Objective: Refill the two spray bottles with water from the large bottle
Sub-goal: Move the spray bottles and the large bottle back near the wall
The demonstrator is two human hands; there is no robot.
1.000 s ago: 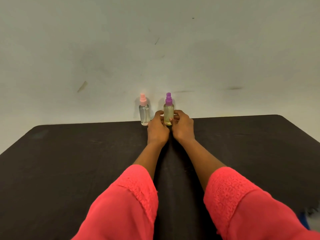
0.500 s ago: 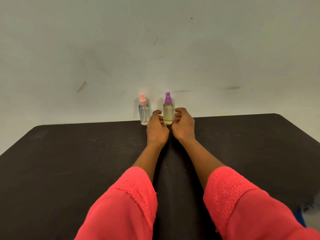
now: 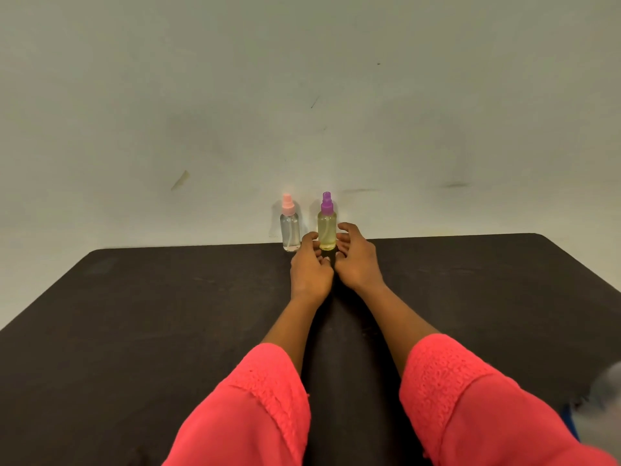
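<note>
A bare, makeshift indoor workspace, its exact kind unclear. A dark, matte table [image 3: 134, 331] with rounded far corners is pushed against a plain off-white wall [image 3: 302, 79] that fills the view from 10 to 2 o'clock and carries scuffs, smudges and a peeling mark [image 3: 180, 180] at about 11 o'clock. No fixtures, shelving or signage show. A blurred blue and grey object [image 3: 601, 408] sits off the table edge at 4 o'clock; its nature cannot be told.
</note>
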